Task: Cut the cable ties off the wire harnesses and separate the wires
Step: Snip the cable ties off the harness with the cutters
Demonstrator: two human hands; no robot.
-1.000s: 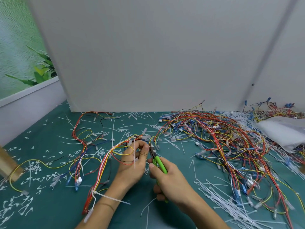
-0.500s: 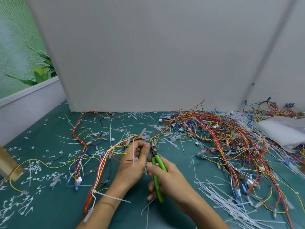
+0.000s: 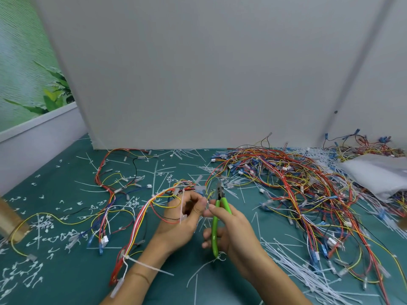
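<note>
The green-handled cutters [image 3: 220, 205] have swung upright since a moment ago, nose now raised beside the bundle. Across the counter [image 3: 66, 282] the wire harness [image 3: 141, 216] trails up into the left hand [image 3: 182, 219], whose fingers [image 3: 200, 205] pinch it beside a white cable tie [image 3: 182, 205]. The right hand [image 3: 235, 232] has its fingers [image 3: 208, 234] wrapped round the handles. If the blades close wide of the tie, they'd likely nick a wire's insulation.

**A cluttered teal bench [image 3: 74, 285]**

We see the right side buried under a big tangled heap of wire harnesses [image 3: 297, 190] in red, yellow and blue. At the front right, cut white cable ties [image 3: 295, 267] lie in a loose pile. Looser wires [image 3: 138, 223] sprawl across the left among small white clippings [image 3: 43, 224]. A white plastic bag [image 3: 374, 172] rests at far right.
</note>
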